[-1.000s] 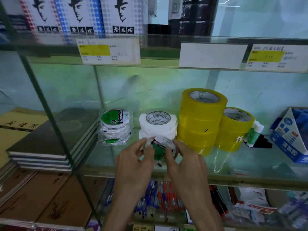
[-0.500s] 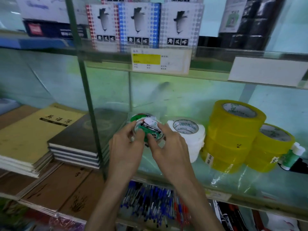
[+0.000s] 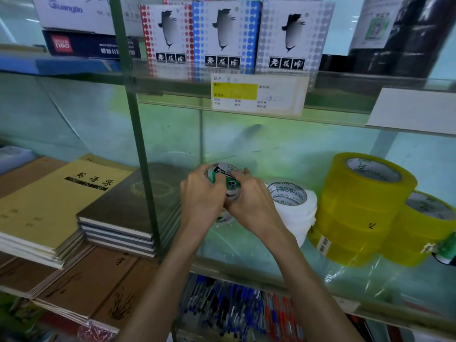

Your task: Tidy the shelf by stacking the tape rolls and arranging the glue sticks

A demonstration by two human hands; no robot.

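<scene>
Both hands hold a small pack of green-labelled tape rolls (image 3: 225, 175) over the glass shelf (image 3: 259, 250). My left hand (image 3: 201, 197) grips its left side and my right hand (image 3: 249, 202) its right side. Under the hands a second wrapped pack (image 3: 225, 218) is mostly hidden. Just to the right stands a stack of white tape rolls (image 3: 294, 211). A tall stack of yellow tape rolls (image 3: 362, 208) and a shorter yellow stack (image 3: 424, 228) follow further right. A green glue stick (image 3: 447, 250) pokes in at the right edge.
A green upright post (image 3: 142, 154) and stacked notebooks (image 3: 64, 201) stand left of the hands. The glass shelf above carries a price label (image 3: 257, 93) and boxes (image 3: 224, 33). Pens (image 3: 237, 312) lie on the shelf below.
Both hands carried the small tape pack from the shelf front, near the white rolls, up and to the left over the other wrapped pack. The view shifted left.
</scene>
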